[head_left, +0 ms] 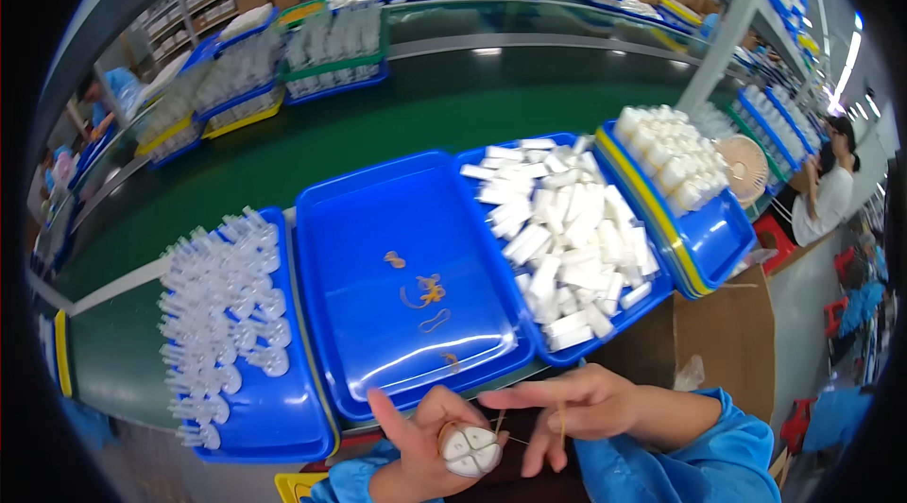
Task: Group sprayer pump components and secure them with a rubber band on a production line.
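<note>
Near the lower edge, my left hand [416, 442] is closed around a bundle of white pieces [471, 451], its thumb pointing up. The bundle's round end faces me and is split into several wedge-shaped segments. Just right of it, my right hand [590, 401] has its index finger reaching over towards the bundle. A thin tan rubber band [563, 420] is looped on the right hand's fingers, and a strand stretches across to the bundle. In front of both hands lies a blue tray [378, 210] with several loose rubber bands [430, 291].
A left tray holds clear plastic stemmed parts [227, 305]. White blocks [567, 238] fill the tray at right, beside stacked trays of whitish parts [666, 153]. The green conveyor [425, 97] runs behind, with more loaded trays. An open cardboard box [727, 333] stands lower right. Other people sit further off.
</note>
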`<action>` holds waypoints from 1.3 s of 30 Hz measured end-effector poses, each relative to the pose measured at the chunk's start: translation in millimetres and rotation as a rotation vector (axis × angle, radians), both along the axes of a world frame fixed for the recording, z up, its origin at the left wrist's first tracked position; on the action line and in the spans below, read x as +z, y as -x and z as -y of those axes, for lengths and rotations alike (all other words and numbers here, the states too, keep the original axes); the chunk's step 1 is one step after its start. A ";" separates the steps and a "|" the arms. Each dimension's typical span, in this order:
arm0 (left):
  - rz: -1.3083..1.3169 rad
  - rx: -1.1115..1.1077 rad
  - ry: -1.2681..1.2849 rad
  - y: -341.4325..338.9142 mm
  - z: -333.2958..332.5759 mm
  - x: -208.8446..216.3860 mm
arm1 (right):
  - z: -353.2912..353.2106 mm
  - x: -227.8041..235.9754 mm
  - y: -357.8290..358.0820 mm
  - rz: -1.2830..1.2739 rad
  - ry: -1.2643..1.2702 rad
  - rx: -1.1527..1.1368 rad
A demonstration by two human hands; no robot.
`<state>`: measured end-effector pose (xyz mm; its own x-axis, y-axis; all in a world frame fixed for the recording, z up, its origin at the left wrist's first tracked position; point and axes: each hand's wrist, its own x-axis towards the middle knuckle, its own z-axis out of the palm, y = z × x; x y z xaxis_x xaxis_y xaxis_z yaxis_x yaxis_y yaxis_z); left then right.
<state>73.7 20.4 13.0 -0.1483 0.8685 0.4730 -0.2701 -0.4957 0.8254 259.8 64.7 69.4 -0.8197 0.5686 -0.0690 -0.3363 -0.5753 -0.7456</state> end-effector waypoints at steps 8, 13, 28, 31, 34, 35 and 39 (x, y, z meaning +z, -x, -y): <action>-1.107 0.113 -0.144 1.0 1.9 3.3 | 6.0 2.2 7.5 0.671 -1.011 -0.304; -1.338 0.037 -0.181 -5.8 3.0 5.4 | 21.3 -10.7 4.7 0.752 -1.161 -0.590; -1.475 0.467 0.048 118.5 -13.2 65.1 | -88.7 61.6 -261.5 1.701 -1.088 -1.764; -1.650 0.454 0.192 151.9 -15.3 59.6 | -127.5 43.0 -309.1 1.888 -1.056 -1.727; -1.803 0.375 0.267 164.1 -17.5 61.2 | -155.9 19.5 -327.8 1.889 -0.985 -1.523; -1.814 0.387 0.287 164.2 -19.3 59.9 | -161.2 11.0 -327.8 1.942 -1.079 -1.487; -1.794 0.409 0.265 167.5 -31.2 60.2 | -174.0 -7.0 -350.5 1.708 -0.836 -1.395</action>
<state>-93.8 51.6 73.2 0.1198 0.9804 0.1564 0.9924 -0.1229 0.0103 610.3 238.8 62.4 0.4529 0.7750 0.4408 0.8265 -0.1795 -0.5336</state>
